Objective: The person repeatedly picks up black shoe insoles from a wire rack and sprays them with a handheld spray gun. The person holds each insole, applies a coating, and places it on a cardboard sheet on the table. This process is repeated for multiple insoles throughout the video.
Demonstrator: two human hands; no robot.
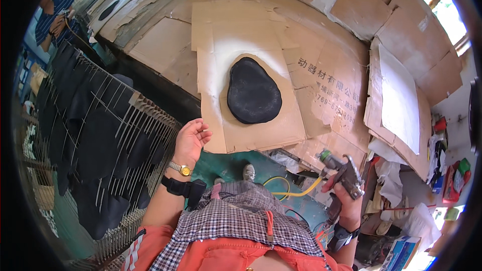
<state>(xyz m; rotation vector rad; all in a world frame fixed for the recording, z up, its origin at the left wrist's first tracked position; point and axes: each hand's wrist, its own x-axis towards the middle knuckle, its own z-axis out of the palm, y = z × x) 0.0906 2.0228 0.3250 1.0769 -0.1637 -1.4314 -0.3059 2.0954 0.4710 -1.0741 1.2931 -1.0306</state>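
Note:
A black, pear-shaped flat piece (254,90) lies on a cardboard sheet (213,50) that has pale spray marks around it. My left hand (192,139) is raised by the near left edge of the cardboard, its fingers loosely bent and apart with nothing in them. At the right, away from the black piece, my right hand (345,193) is closed around a spray gun (350,176). The gun has a greenish part at one end, and a yellow hose (300,190) runs up to it.
On the left stands a wire rack (120,105) hung with several black pieces (98,160). Upright cardboard panels (356,7) line the back and right of the table. Bags and clutter (396,185) fill the lower right. Another person (54,17) stands at the far left.

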